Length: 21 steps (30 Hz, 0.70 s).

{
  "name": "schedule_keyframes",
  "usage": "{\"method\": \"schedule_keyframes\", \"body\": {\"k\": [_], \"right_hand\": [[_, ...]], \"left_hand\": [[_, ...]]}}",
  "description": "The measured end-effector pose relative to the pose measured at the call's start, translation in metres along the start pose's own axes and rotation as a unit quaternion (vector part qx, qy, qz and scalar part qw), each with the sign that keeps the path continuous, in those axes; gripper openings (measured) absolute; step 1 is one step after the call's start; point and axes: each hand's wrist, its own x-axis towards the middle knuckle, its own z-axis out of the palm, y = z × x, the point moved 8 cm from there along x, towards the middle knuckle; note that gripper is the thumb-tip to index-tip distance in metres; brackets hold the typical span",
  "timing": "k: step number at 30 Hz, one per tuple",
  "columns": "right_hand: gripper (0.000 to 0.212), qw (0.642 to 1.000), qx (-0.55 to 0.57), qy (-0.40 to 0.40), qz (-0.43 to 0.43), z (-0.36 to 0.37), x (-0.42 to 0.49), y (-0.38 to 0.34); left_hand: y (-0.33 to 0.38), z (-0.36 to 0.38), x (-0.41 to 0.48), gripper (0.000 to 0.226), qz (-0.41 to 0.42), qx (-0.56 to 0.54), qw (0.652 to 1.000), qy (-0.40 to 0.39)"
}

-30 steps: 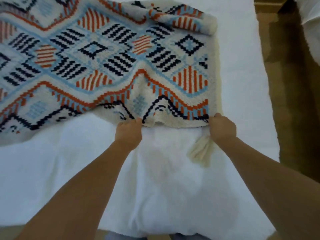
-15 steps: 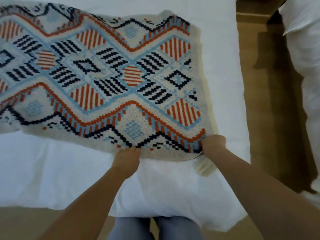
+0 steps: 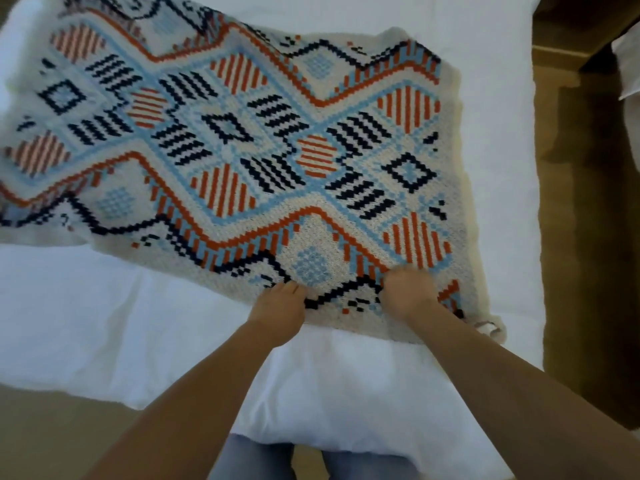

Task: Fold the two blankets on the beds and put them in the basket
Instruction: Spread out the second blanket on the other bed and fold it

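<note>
— Where is the blanket lying, as we are looking down?

— We are seeing the patterned knit blanket [image 3: 242,150] lying spread across the white bed [image 3: 498,133]. Its orange, navy and pale blue diamonds are facing up, and its near edge is running slantwise past the two hands. Its far left part is blurring out of focus.

— And what are we making of the hands?

— The left hand [image 3: 278,311] is sitting right at that near edge, fingers curled, pinching the cream border. The right hand [image 3: 408,294] is lying on top of the blanket, a little in from the edge and near the right corner. Its fingers are curling down into the knit, so we are reading it as gripping the fabric.

— What else are we taking in?

— A brown floor [image 3: 588,237] is running along the bed's right side. Beyond it, the white bedding of a second bed [image 3: 628,57] is showing at the upper right. At the bottom, the person's blue-grey trousers [image 3: 256,459] are showing just below the bed's near edge.
</note>
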Motion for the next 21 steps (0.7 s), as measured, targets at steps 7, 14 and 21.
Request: {"method": "schedule_keyframes", "body": {"k": [7,14,21], "right_hand": [[0.035,0.996,0.046,0.035,-0.069,-0.054,0.046,-0.128],[0.035,0.975,0.134,0.055,-0.169,-0.11,0.1,-0.325],[0.058,0.976,0.127,0.006,-0.175,-0.133,0.143,-0.468]], "left_hand": [[-0.128,-0.025,-0.005,0.041,-0.056,-0.041,0.997,0.046],[-0.337,-0.052,-0.026,0.052,-0.09,0.019,0.991,0.097],[-0.485,-0.058,-0.057,0.071,-0.134,0.074,0.982,0.107]]}}
